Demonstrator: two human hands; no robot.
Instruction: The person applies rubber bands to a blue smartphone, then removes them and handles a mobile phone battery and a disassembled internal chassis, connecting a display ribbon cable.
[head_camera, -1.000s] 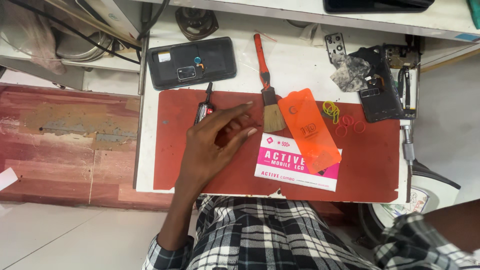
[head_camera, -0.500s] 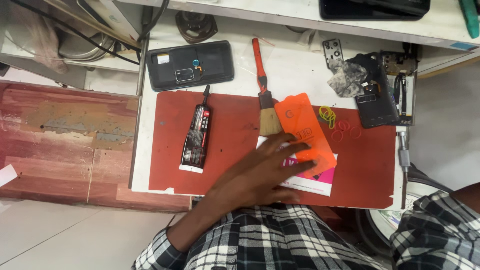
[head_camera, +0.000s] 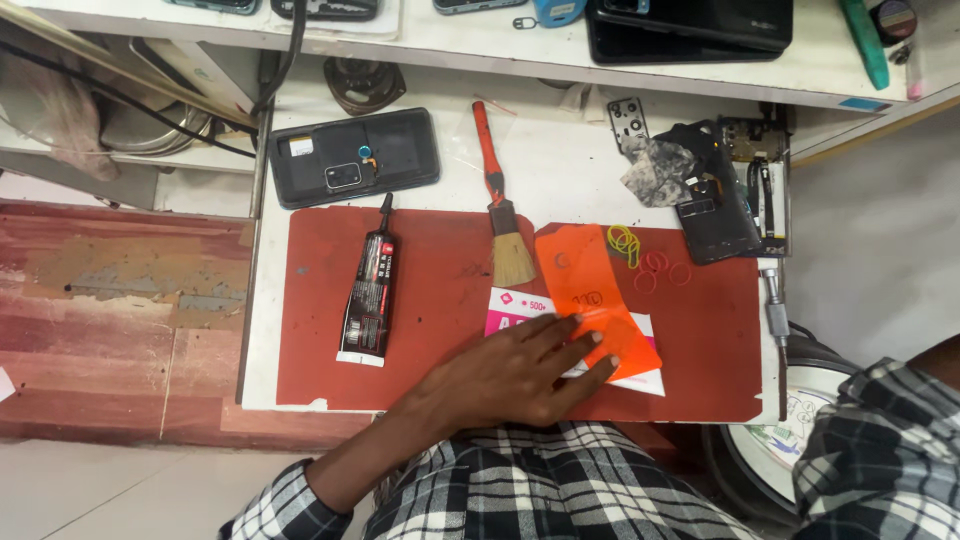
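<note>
While the left hand (head_camera: 505, 375) lies flat, fingers spread on the translucent orange plastic sheet (head_camera: 596, 298), press evenly so it stays put on the red worktop mat (head_camera: 440, 300); right hand unseen.

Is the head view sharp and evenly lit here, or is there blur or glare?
Head view: even, soft light, no strong glare; the left hand on the translucent orange plastic sheet looks sharp, casting only a faint shadow on the red rubber mat.
</note>
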